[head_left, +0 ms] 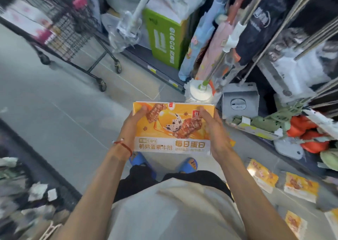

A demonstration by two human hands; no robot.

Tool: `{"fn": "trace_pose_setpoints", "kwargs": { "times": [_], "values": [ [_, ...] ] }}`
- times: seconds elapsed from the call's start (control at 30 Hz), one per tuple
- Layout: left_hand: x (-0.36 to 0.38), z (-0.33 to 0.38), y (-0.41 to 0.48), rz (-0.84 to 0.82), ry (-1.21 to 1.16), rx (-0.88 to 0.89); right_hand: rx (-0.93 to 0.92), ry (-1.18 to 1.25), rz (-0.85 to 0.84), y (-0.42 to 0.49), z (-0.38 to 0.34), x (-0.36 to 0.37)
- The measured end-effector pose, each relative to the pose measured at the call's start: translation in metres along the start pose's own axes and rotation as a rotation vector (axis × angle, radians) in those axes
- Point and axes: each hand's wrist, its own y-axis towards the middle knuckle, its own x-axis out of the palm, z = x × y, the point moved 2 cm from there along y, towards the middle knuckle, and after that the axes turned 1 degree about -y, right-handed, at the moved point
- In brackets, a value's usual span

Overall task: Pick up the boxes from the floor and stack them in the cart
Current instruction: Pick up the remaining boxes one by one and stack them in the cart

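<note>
We hold one orange box (172, 128) in both hands above the floor (64, 102).
Our left hand (130, 124) grips its left edge, thumb on the printed top; our right hand (213, 130) clasps the right edge likewise. The box lies roughly level above our blue slippers (189, 164). More orange boxes (300, 188) lie on the floor to our right. The wire cart (60, 29) stands well apart, ahead on our left.

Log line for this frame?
phase: carry | left hand: grips box | right hand: grips box | cart: ahead-left | floor boxes: at right
</note>
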Motion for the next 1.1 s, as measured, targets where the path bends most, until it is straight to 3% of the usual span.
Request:
{"fn": "trace_pose_setpoints", "kwargs": {
  "times": [0.27,0.53,1.1],
  "values": [
    [-0.137,0.043,0.014,0.175,-0.082,0.041,-0.041,-0.234,-0.051,0.013,-0.009,0.165],
    [-0.268,0.102,0.028,0.296,-0.109,0.11,-0.053,-0.277,-0.129,0.031,-0.01,0.324],
    [-0.425,0.296,0.142,0.547,-0.191,0.207,-0.038,-0.294,-0.281,0.165,-0.092,0.586]
  ]
}}
